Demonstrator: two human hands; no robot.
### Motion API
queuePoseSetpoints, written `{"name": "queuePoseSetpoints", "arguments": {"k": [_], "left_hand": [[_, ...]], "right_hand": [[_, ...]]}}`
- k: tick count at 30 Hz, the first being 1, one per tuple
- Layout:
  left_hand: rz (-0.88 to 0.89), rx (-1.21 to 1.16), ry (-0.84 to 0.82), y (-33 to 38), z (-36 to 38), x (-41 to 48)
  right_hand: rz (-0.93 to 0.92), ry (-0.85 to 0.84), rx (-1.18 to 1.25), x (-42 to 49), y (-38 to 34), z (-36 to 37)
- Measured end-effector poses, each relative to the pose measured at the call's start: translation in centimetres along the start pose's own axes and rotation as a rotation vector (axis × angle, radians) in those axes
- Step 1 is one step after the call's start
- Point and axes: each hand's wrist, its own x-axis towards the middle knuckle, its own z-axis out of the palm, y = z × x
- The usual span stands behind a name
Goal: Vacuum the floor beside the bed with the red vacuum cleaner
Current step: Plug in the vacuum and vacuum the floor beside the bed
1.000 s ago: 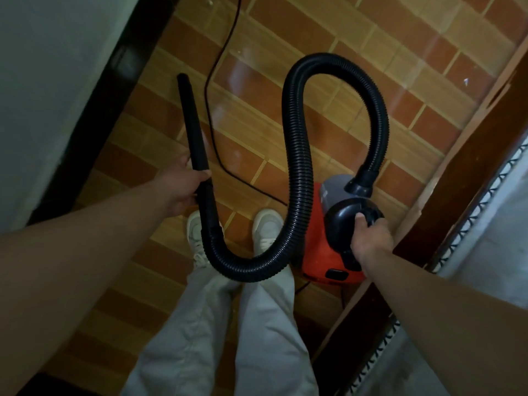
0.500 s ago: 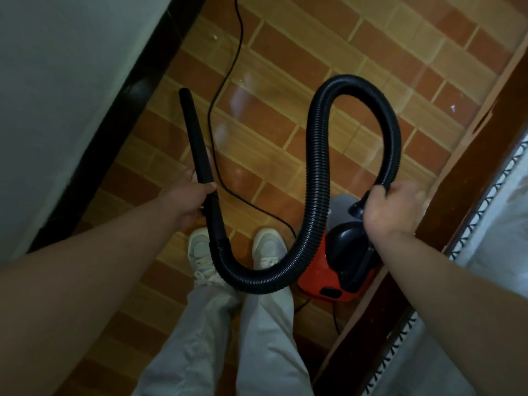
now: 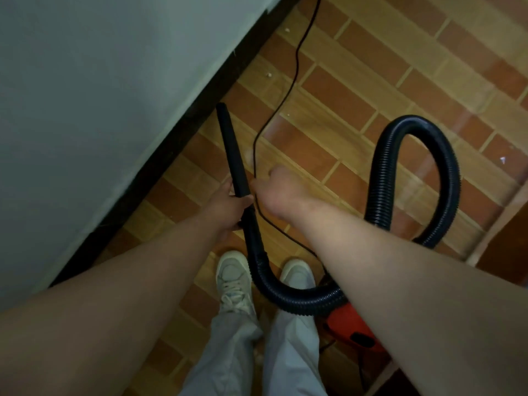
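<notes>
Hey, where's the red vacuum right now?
In the head view the vacuum sits low on the right, on the floor just right of the right shoe, mostly hidden under the right forearm, by the hose bend.

No word, number, brand or sign can be read anywhere in the view. The red vacuum cleaner (image 3: 340, 321), low at about five o'clock and only partly in view, bears a dark oblong patch (image 3: 363, 337) on its casing. It may be a label or a switch, but blur and dim light leave nothing legible there.
</notes>
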Motion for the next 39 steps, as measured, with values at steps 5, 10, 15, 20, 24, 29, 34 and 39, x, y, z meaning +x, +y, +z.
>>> {"name": "queuePoseSetpoints", "arguments": {"k": [5,10,15,20,24,29,34,39], "left_hand": [[-0.012,-0.062,-0.007,-0.5,-0.9,0.6],[-0.065,-0.062,0.013,-1.2,-2.4,1.1],[-0.082,-0.061,-0.011,-0.8,-3.0,1.5],[-0.076,-0.105,0.005,0.8,-2.4,1.9],[-0.061,-0.123,-0.006,2.8,-1.3,1.8],[-0.076,-0.117,0.027,4.0,-0.5,2.4],[-0.101,-0.142,0.04,4.6,1.4,3.2],[-0.129,-0.126,0.083,6.6,4.3,4.0]], "right_hand": [[0.273,-0.165,0.329,0.9,1.3,5.8],[0.444,-0.321,0.403,0.7,1.8,7.8],[0.259,-0.218,0.125,1.9,2.1,8.7],[0.164,-0.214,-0.155,3.2,1.3,6.6],[0.18,-0.192,-0.152,4.3,0.9,5.1],[0.122,-0.293,-0.198,5.7,1.0,2.8],[0.069,-0.272,-0.169,6.6,2.2,0.7],[0.109,-0.365,-0.083,7.5,3.0,-3.2]]}}
